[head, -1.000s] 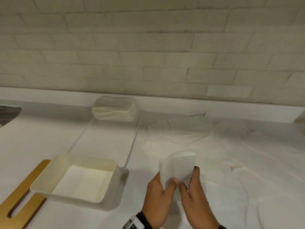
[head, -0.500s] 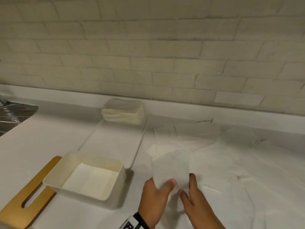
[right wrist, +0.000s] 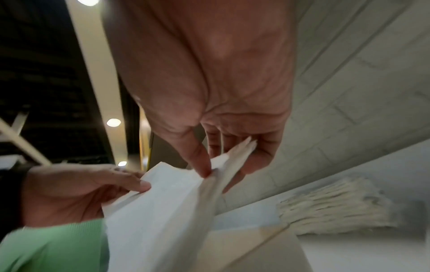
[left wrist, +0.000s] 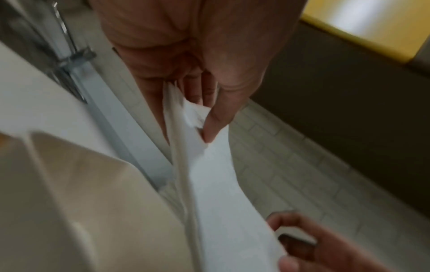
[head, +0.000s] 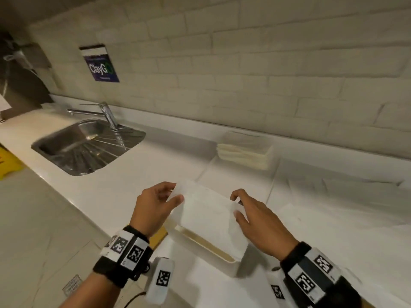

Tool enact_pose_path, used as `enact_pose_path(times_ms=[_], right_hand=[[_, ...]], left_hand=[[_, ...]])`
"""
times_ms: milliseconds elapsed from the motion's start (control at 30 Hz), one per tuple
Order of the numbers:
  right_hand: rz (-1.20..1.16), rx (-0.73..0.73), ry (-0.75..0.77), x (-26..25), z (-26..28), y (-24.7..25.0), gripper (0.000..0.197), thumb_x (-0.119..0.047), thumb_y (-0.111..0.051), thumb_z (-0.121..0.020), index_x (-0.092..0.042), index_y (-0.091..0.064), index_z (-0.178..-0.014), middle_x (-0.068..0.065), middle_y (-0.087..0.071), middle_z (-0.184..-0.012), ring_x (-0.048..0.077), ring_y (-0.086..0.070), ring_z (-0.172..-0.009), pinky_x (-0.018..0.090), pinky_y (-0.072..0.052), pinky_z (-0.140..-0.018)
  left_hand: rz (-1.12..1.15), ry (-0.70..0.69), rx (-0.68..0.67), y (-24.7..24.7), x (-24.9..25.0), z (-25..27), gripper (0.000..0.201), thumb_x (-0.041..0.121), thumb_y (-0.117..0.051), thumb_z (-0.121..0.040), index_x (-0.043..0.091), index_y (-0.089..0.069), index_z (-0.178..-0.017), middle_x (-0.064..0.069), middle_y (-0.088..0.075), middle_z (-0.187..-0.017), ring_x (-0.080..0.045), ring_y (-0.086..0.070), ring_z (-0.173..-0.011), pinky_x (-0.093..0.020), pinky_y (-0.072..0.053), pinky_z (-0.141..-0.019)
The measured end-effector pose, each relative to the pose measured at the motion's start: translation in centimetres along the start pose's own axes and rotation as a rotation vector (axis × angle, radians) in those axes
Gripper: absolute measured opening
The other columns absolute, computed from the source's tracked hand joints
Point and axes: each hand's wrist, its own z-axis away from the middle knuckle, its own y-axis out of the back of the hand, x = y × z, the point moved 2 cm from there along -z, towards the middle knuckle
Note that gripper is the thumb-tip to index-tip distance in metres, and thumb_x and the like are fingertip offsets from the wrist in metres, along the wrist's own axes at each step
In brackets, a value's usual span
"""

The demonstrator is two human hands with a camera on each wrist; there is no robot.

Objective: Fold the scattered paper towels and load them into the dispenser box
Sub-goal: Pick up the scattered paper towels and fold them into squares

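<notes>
Folded paper towel (head: 206,210): left hand (head: 153,205) and right hand (head: 255,216) each pinch an end above dispenser box (head: 222,261). Head view alone shows sink (head: 86,145); right wrist view, green sleeve (right wrist: 51,246).

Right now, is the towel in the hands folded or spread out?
Folded: the towel shows layered edges at both pinching hands, left hand and right hand.

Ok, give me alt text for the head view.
Both hands, left hand and right hand, pinch opposite ends of a folded paper towel above the open white box on the counter. A towel stack sits by the wall, a sink further left.
</notes>
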Motion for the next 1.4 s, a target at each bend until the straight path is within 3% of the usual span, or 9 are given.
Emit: enact_pose_path(times_ms=[167,300,500,633,767,933,1067,1167,1400], right_hand=[[0.370,-0.011,0.058,0.7,-1.6,-4.1,0.043,-0.010,-0.050,-0.095,-0.023,-0.043,-0.135,-0.002,-0.060,-0.110,0.019,-0.058,-0.089,0.028,-0.034,-0.068],[0.449,0.075,0.114,1.1,-1.1,-3.8,0.039,-0.019,-0.084,-0.063,-0.029,-0.067,-0.097,-0.011,-0.057,-0.076,0.010,-0.056,-0.060,0.021,-0.041,-0.052],[0.358,0.141,-0.099,6.9,3.0,3.0,0.025,-0.030,-0.053,-0.097,-0.040,-0.055,-0.120,-0.020,-0.056,-0.108,0.001,-0.055,-0.098,0.020,-0.042,-0.083],[0.588,0.119,-0.392,14.7,8.3,7.2,0.033,-0.032,-0.056,-0.092,-0.031,-0.058,-0.125,-0.008,-0.057,-0.114,0.013,-0.055,-0.105,0.024,-0.042,-0.080],[0.664,-0.007,-0.666,19.7,13.5,9.1,0.044,-0.041,-0.041,-0.096,-0.030,-0.035,-0.138,-0.003,-0.036,-0.133,0.015,-0.042,-0.111,0.024,-0.036,-0.077],[0.621,-0.001,-0.625,21.5,15.8,8.8,0.026,-0.039,-0.049,-0.097,-0.036,-0.044,-0.122,-0.011,-0.039,-0.112,0.010,-0.047,-0.101,0.020,-0.045,-0.068],[0.671,0.003,-0.603,21.9,16.1,9.9,0.031,-0.020,-0.088,-0.063,-0.031,-0.061,-0.072,-0.013,-0.041,-0.070,0.013,-0.053,-0.062,0.018,-0.026,-0.047],[0.571,-0.029,-0.472,22.0,16.8,9.7,0.040,-0.038,-0.060,-0.093,-0.034,-0.053,-0.132,-0.009,-0.053,-0.124,0.014,-0.052,-0.116,0.029,-0.044,-0.088],[0.485,0.054,-0.421,23.0,17.3,10.8,0.023,-0.036,-0.045,-0.101,-0.030,-0.062,-0.115,-0.010,-0.061,-0.111,0.014,-0.058,-0.105,0.027,-0.039,-0.085]], left_hand=[[-0.388,-0.070,-0.084,-1.2,-3.2,-2.5,0.021,0.020,-0.072,-0.089,0.024,-0.068,-0.109,0.003,-0.073,-0.099,-0.018,-0.069,-0.097,-0.027,-0.052,-0.085],[-0.547,-0.052,-0.272,-3.4,-4.6,-3.4,0.036,0.021,-0.066,-0.094,0.023,-0.057,-0.129,0.004,-0.061,-0.107,-0.014,-0.060,-0.095,-0.021,-0.047,-0.079],[-0.684,-0.004,-0.435,-4.5,-5.4,-4.7,0.045,0.021,-0.064,-0.095,0.025,-0.049,-0.137,0.003,-0.056,-0.109,-0.015,-0.057,-0.095,-0.018,-0.043,-0.077],[-0.763,0.011,-0.448,-4.8,-4.6,-5.2,0.048,0.021,-0.064,-0.095,0.022,-0.045,-0.139,0.002,-0.052,-0.105,-0.016,-0.054,-0.092,-0.018,-0.042,-0.077],[-1.052,-0.021,-0.517,-5.4,-4.7,-4.6,0.060,0.034,-0.060,-0.096,0.019,-0.033,-0.148,-0.001,-0.060,-0.129,-0.018,-0.060,-0.116,-0.024,-0.049,-0.093],[-1.270,-0.105,-0.438,-5.7,-2.3,-3.5,0.071,0.049,-0.050,-0.097,0.027,-0.017,-0.156,-0.001,-0.054,-0.136,-0.017,-0.061,-0.118,-0.028,-0.050,-0.093],[-1.165,-0.195,-0.214,-4.1,2.9,-3.2,0.051,0.057,-0.055,-0.089,0.047,-0.042,-0.137,0.018,-0.069,-0.113,-0.013,-0.070,-0.096,-0.036,-0.056,-0.081],[-0.947,-0.352,-0.148,-6.0,8.6,0.3,0.032,0.050,-0.068,-0.084,0.059,-0.046,-0.105,0.029,-0.066,-0.089,0.002,-0.067,-0.074,-0.034,-0.057,-0.068],[-0.499,-0.529,-0.654,-20.2,17.0,12.5,0.044,0.071,-0.045,-0.076,0.058,-0.052,-0.118,0.039,-0.060,-0.108,0.014,-0.063,-0.093,-0.024,-0.056,-0.079]])
